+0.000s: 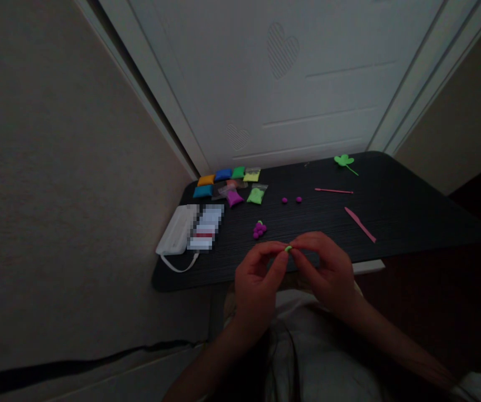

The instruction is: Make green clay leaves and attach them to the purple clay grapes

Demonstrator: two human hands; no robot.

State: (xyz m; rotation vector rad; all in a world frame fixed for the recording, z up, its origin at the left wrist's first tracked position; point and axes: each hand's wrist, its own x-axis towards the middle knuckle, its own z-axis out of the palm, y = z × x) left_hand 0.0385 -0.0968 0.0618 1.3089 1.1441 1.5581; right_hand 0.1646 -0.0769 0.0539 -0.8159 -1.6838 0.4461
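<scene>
Between the fingertips of both hands is a small piece of light green modelling clay (288,248). My left hand (258,279) pinches it from the left, and my right hand (328,273) pinches it from the right. Both are held over the front edge of the dark table. Just beyond my left hand lies a purple clay grape bunch (259,229) with a bit of green at its top. Farther back rest two purple clay balls (284,200), a little apart from each other.
Several bags of coloured clay (257,194) lie at the back left. A white power bank (177,230) with a cable and a blurred phone (207,226) are at the left. To the right are a pink stick tool (333,191), a pink clay knife (360,224) and a green clover (344,161).
</scene>
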